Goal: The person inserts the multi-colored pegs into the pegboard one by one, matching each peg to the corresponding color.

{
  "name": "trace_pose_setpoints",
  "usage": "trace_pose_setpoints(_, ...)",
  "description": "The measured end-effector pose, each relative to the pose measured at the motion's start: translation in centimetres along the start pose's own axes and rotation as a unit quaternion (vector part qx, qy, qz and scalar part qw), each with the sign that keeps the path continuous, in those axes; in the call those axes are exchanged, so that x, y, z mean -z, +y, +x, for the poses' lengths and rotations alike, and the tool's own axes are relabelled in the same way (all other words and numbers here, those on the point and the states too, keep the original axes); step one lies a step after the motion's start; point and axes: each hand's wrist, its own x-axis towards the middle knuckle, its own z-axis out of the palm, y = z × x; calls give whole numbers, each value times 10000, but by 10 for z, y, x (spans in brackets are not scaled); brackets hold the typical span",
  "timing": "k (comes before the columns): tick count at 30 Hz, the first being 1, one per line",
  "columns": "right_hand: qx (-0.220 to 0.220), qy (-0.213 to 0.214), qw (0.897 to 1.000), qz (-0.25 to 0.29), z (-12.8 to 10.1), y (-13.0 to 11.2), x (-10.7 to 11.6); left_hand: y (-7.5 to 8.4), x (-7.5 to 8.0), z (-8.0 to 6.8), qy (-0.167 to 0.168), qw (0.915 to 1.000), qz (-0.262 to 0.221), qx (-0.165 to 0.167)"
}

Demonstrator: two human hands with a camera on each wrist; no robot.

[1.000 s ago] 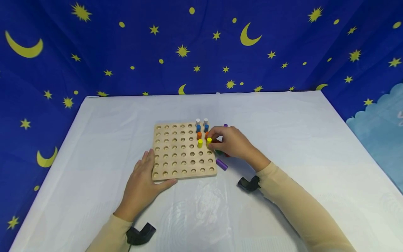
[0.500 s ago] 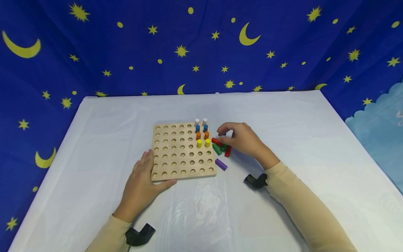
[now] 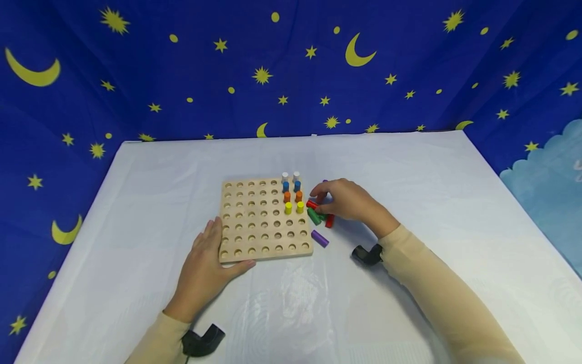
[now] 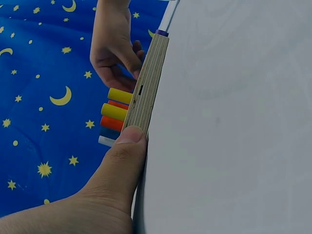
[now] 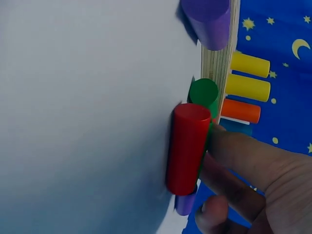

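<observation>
A square wooden pegboard (image 3: 252,218) lies on the white table, with pairs of white, blue, orange and yellow pegs (image 3: 288,208) upright in its right-hand columns. My left hand (image 3: 202,273) rests against the board's near left corner, straight fingers along the left edge and the thumb (image 4: 130,135) on the front edge. Just right of the board, my right hand (image 3: 347,201) reaches over loose pegs, its thumb close to a red peg (image 3: 311,204) and its index finger apart from the thumb. Another red peg (image 5: 189,148) and a green peg (image 5: 204,91) lie beside the thumb.
A purple peg (image 3: 320,238) lies near the board's right edge, and another purple peg (image 5: 185,204) is partly hidden beyond the right hand. Black wrist mounts (image 3: 203,340) sit by both sleeves. A blue curtain (image 3: 204,60) with moons and stars stands behind the table.
The right hand has left the second yellow peg standing in the board and moved right to the loose pegs, then slightly down over them. The left hand has stayed at the board's corner.
</observation>
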Motion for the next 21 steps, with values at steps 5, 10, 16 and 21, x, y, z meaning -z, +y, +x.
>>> trace_pose_setpoints(5,-119,-257,9990,-339,2,-8,2,1,0,0,11,10000,-5,-15)
trace_pose_setpoints(10,-16,-297,9983,-510,2,-8,-3,2,0,0,12,10000,0,-20)
trace_pose_setpoints(16,18,-98,9997,-241,-3,-1,-5,1,0,-1,52,10000,33,-61)
trace_pose_setpoints(21,12,244,9989,399,-10,2,-4,1,0,-2,62,10000,28,-64)
